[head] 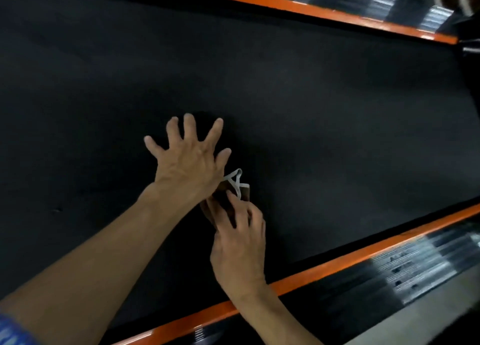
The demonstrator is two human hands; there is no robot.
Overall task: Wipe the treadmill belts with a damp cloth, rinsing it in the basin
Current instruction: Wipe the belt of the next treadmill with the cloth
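- The left hand [187, 160] lies flat, fingers spread wide, pressing the dark cloth [228, 201] on the treadmill belt [311, 98].
- The right hand [237, 240] pinches the cloth's corner just beside it.
- Wiping looks underway; no basin shows.

Black treadmill belt [311, 98], dark cloth [228, 191] on it
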